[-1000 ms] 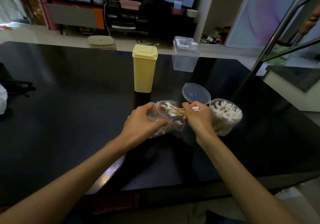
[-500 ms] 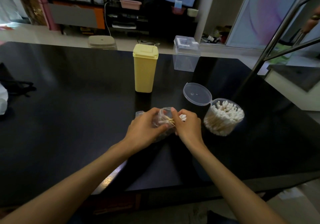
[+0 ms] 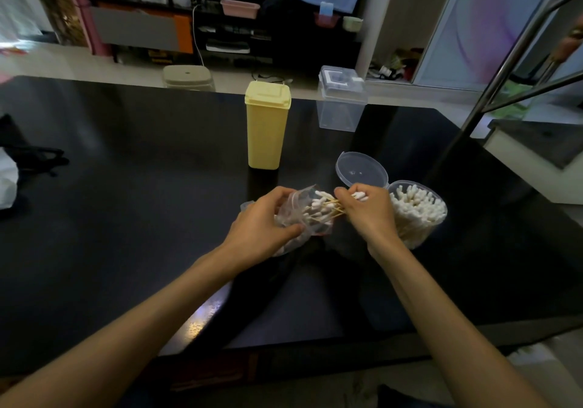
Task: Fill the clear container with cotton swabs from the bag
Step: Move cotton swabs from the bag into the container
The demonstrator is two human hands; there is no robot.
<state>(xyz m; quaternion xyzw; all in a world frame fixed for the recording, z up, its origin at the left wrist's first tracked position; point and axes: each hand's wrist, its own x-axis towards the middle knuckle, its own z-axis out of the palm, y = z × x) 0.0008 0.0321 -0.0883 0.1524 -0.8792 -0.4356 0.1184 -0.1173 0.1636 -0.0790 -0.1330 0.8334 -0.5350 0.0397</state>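
Since half a second ago the right hand [image 3: 367, 215] has drawn back toward 3 o'clock, pulling a fresh pinch of cotton swabs [image 3: 334, 207] out of the bag's mouth. At 9 o'clock of that bundle, the left hand [image 3: 263, 229] is curled round the clear bag [image 3: 299, 218], holding it tilted above the black table [image 3: 126, 218]; swabs still show inside. The right hand's fingers are pinched together on the sticks, white tips poking out past the knuckles. At 3 o'clock stands the clear container [image 3: 421, 215], lid [image 3: 361, 169] flipped open behind it, already crowded with upright swabs. It looks nearly full; the bag's remainder has yet to go in.
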